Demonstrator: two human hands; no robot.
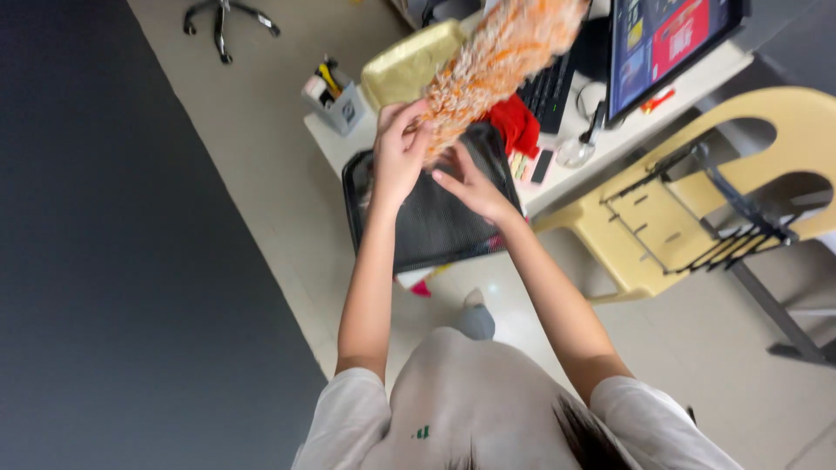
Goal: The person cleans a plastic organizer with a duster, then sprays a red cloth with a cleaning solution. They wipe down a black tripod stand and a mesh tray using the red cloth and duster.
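Two bare arms are reaching forward over a black mesh tray [435, 222] that is sitting at the near corner of a white desk [335, 144]. Room on the desk is looking tight: a small box of pens [335, 97] is standing at the left edge, a gold-coloured padded envelope [402, 68] is lying behind the tray, and a red cloth [515, 124], a keyboard [547, 87] and a monitor [666, 43] are crowding the right side. To the left of the desk, pale floor [252, 165] is lying open as far as a dark wall. On the right, a cream plastic chair [670, 218] is standing just beside the desk edge with a black wire rack [697, 222] resting on it.

Now the grip: the left hand [399, 152] is wrapping its fingers around the lower end of an orange and white feather duster [492, 65], holding it closed in the fist. The duster is rising tilted up and to the right, above the tray and the envelope. The right hand [475, 187] is hovering with fingers spread loosely, fingertips touching near the duster's base just above the tray, holding nothing that shows. Both forearms are stretching away from the body, elbows slightly bent, converging toward the duster.
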